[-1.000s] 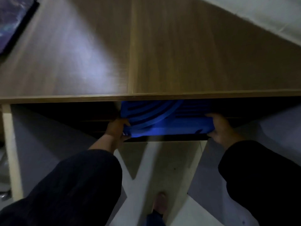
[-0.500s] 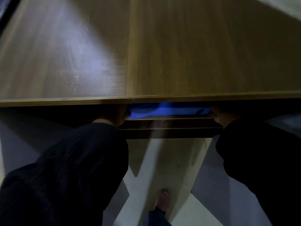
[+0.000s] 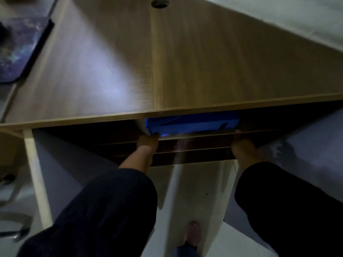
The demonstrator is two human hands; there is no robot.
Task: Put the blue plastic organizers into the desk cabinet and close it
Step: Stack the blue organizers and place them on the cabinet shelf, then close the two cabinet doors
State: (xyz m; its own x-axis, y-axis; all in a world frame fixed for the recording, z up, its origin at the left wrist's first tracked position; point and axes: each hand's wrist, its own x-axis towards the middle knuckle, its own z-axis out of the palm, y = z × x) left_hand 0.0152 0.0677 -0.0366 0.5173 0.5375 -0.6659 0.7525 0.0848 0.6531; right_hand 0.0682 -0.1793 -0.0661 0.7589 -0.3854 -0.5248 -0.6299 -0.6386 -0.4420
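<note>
A blue plastic organizer [image 3: 191, 124] sits in the dark cabinet opening under the wooden desk top [image 3: 204, 62], only its front face showing below the desk edge. My left hand [image 3: 147, 143] touches its lower left corner from below, fingers curled at the shelf edge. My right hand [image 3: 241, 145] rests at the organizer's right end, against the shelf boards [image 3: 194, 145]. Whether either hand grips the organizer is unclear in the dim, blurred picture. Dark sleeves cover both forearms.
A dark mouse pad [image 3: 18, 51] lies at the desk's far left and a cable hole [image 3: 160, 3] at its back. White cabinet side panels [image 3: 37, 173] flank the opening. My foot [image 3: 194, 232] stands on the pale floor below.
The organizer has gone from being held out in front of the opening to lying deep on the upper shelf. My arms pushed in under the desk, then drew back a little.
</note>
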